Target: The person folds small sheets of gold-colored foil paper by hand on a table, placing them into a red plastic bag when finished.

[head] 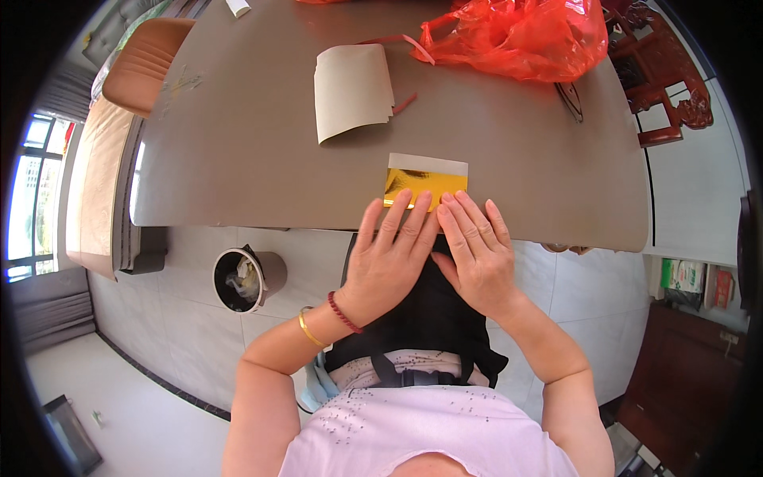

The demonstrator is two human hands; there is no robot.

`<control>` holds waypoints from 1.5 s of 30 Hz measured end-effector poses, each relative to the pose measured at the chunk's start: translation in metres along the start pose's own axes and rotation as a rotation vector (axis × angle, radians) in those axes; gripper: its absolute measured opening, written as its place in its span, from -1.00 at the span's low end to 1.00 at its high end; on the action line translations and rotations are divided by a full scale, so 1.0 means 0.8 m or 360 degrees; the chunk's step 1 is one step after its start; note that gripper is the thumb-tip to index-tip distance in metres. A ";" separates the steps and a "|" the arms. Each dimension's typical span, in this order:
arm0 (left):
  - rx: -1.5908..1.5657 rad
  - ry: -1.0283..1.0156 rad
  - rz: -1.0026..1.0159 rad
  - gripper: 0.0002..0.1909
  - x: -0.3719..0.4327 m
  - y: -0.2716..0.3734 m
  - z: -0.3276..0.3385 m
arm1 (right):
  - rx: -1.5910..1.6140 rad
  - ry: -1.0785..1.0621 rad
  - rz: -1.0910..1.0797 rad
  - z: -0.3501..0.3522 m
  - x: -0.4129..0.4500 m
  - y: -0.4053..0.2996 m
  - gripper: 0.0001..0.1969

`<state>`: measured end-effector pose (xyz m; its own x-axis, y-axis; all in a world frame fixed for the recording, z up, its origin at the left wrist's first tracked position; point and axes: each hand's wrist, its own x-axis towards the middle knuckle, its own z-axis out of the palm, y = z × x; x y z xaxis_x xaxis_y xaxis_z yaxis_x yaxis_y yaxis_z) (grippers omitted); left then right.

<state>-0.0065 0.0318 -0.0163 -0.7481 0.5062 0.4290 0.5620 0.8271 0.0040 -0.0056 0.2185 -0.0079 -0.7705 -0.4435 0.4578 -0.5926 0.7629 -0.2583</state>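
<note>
Flat on the table (250,155), close to its front edge, lies a sheet of paper (428,161) with a shiny gold foil face (444,182) and a pale strip along its far side. The fingertips of my left hand (390,253) press on the near part of the gold, fingers spread. My right hand (481,259) rests beside it, fingers extended, its fingertips on the sheet's near right corner. The two hands nearly meet at the index fingers. Both cover the sheet's near edge. Farther back sits a stack of pale paper sheets (353,89), slightly curled.
A red plastic bag (524,45) fills the back right of the table, with eyeglasses (570,102) near it. Thin red strips (405,104) lie by the paper stack. Left of my legs a waste bin (271,277) stands on the floor. A brown chair (146,62) touches the left side.
</note>
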 end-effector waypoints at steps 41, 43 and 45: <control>0.0160 -0.0044 -0.0162 -0.35 -0.041 -0.038 -0.024 | -0.0050 0.0311 -0.0023 0.000 -0.021 0.011 -0.67; 0.0206 -0.0055 -0.0213 -0.37 -0.039 -0.038 -0.027 | -0.0062 0.0338 -0.0022 -0.001 -0.024 0.013 -0.67; 0.0213 -0.0036 -0.0182 -0.40 -0.033 -0.035 -0.033 | -0.0073 0.0369 -0.0014 -0.004 -0.027 0.013 -0.66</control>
<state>0.0071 -0.0112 -0.0039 -0.8130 0.4111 0.4123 0.4219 0.9040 -0.0693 0.0057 0.2374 -0.0176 -0.6878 -0.3346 0.6442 -0.5836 0.7826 -0.2168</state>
